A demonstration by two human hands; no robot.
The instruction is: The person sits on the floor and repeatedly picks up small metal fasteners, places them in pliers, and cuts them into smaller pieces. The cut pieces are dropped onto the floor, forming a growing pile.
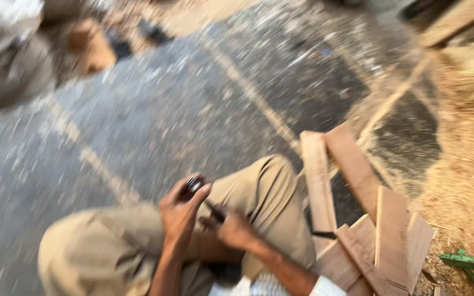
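Gripping perhaps a pen, left hand [179, 211] raised.

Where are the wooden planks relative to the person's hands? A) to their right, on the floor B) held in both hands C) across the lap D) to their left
A: the planks lie piled on the floor right of the right hand and left hand, which meet over the knees around a small dark object.

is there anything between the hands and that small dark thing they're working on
Nothing visible: the left hand already pinches the small dark object, and the right hand touches its thin dark end above the knee.
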